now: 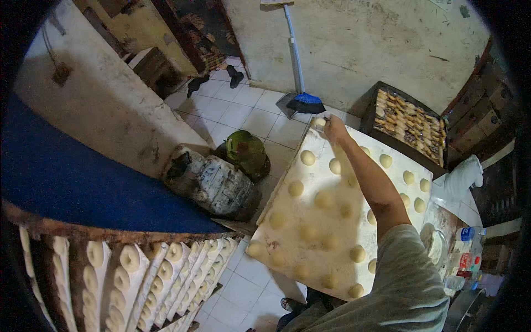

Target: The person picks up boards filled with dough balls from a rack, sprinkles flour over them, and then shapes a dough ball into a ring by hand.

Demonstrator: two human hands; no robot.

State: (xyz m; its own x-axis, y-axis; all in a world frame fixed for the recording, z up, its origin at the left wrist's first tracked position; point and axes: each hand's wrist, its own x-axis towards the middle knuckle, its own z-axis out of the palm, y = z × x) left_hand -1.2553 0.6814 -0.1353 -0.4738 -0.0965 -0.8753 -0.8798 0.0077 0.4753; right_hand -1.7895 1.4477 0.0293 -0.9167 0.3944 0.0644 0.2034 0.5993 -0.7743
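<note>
A large floured board (290, 210) carries several pale dough balls (307, 157), spread over its surface. My right arm reaches across it to the far corner, where my right hand (333, 127) is closed around a small pale object (319, 123), too small to identify. My left hand is out of view.
At left are racks of dough rings (130, 255), a blue panel (83, 182), a gas cylinder (215, 187) and a green container (243, 149). Beyond the board are a broom (304, 103) and a dark tray of browned pieces (409, 124). Bottles (467, 249) stand at right.
</note>
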